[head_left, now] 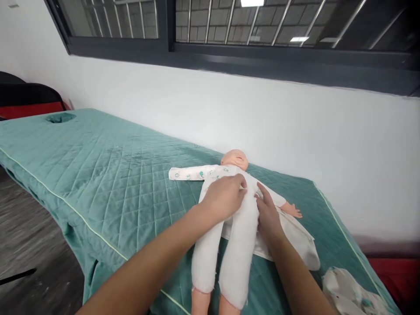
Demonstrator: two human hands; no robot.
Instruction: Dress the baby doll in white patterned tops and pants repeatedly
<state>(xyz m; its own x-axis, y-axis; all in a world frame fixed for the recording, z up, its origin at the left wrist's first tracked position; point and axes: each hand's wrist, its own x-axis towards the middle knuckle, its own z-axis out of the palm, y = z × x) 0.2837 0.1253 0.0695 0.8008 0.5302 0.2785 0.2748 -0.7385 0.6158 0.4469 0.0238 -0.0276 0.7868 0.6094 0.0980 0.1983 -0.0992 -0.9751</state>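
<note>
A baby doll (234,159) lies on its back on a green quilted bed cover (114,175), head toward the wall. It wears a white printed garment (193,173) with one sleeve spread left, and white leggings (239,249). My left hand (223,197) rests on the doll's belly, fingers curled and pinching the garment's front. My right hand (267,214) lies beside it on the doll's right side, fingers pressed on the cloth. The doll's bare hand (295,211) sticks out to the right.
A crumpled printed cloth (348,288) lies at the bed's near right corner. The bed has a face hole (61,117) at its far left end. A white wall and dark window frame run behind. Dark floor lies left.
</note>
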